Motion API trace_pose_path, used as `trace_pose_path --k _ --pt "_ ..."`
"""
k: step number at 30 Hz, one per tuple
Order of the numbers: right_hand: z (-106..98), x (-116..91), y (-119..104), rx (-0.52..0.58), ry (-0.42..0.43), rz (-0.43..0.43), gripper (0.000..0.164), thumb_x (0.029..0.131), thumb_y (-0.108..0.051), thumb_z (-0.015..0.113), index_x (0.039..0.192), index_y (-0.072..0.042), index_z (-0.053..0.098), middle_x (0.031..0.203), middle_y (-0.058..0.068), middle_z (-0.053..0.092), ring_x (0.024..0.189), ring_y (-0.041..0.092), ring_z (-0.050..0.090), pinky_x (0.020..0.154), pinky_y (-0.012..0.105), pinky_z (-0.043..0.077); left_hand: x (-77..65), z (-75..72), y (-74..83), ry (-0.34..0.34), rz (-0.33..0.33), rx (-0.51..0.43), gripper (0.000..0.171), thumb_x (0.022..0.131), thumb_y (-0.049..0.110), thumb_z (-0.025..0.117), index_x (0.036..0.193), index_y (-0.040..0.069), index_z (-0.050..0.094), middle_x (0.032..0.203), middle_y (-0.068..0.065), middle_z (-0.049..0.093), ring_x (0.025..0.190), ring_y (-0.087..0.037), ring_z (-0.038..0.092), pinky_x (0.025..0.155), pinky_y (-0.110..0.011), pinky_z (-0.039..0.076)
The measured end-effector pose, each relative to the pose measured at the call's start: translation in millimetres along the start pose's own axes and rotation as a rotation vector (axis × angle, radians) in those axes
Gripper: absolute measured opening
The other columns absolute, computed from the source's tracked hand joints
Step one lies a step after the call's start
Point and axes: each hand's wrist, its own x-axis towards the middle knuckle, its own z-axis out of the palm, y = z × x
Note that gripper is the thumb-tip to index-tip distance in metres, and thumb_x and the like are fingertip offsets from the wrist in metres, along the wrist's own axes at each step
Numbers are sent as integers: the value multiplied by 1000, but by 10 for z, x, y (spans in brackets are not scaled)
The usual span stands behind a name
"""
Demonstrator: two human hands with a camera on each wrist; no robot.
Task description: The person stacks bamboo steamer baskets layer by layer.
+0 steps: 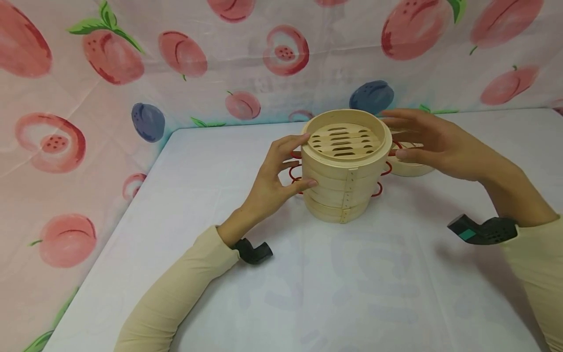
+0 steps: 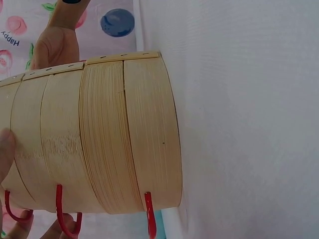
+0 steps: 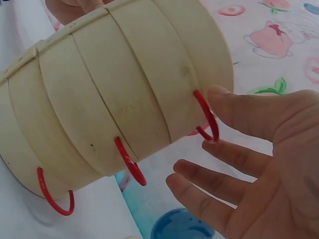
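A stack of round bamboo steamer baskets (image 1: 336,181) stands upright on the white table, its slatted floor showing inside the top tier. Red loop handles (image 1: 377,189) stick out from both sides. My left hand (image 1: 274,171) holds the stack's left side, thumb on the front and fingertips up by the rim. On the other side, my right hand (image 1: 440,142) is spread at the upper right edge. The right wrist view shows its thumb (image 3: 244,107) right at the top tier beside a red handle (image 3: 207,115), with the other fingers loosely extended.
Behind the stack, partly hidden by it and my right hand, lies another round bamboo piece (image 1: 411,168). White cloth covers the table (image 1: 308,283). A fruit-print cloth (image 1: 184,93) hangs along the back and left. A black device sits on each wrist.
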Motion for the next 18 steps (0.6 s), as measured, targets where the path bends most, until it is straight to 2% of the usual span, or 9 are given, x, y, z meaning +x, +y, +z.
trace_pose_path --k 6,8,13,15,18 --pt "-120 -73 16 15 17 -23 70 85 23 52 146 -2 32 145 15 39 127 15 47 91 17 46 -2 -3 3 -5 -8 6 79 74 0 80 141 8 39 142 -5 35 110 -22 52 92 -40 50" --pt "-152 -100 14 -59 44 -12 69 84 22 54 146 -2 35 144 14 41 125 13 49 90 15 45 -2 -4 3 -6 -11 7 79 74 0 80 141 9 39 142 -5 35 110 -22 52 92 -41 50" --pt "-228 -170 16 -218 130 133 65 87 11 61 145 -11 40 142 5 45 120 6 51 85 9 43 -8 -8 13 -13 -21 4 79 75 1 80 142 10 39 142 -5 35 110 -21 52 93 -41 49" --pt "-263 -199 42 -240 156 174 63 88 8 62 145 -13 42 140 1 47 118 3 51 83 7 42 -9 -9 17 -15 -25 2 79 76 1 80 142 10 38 142 -5 34 111 -21 52 93 -41 49" --pt "-316 -237 101 -242 188 189 60 89 7 61 143 -12 44 139 0 49 117 2 52 84 8 42 -9 -10 19 -16 -28 3 79 76 1 79 142 11 38 142 -4 34 111 -21 52 93 -41 49"
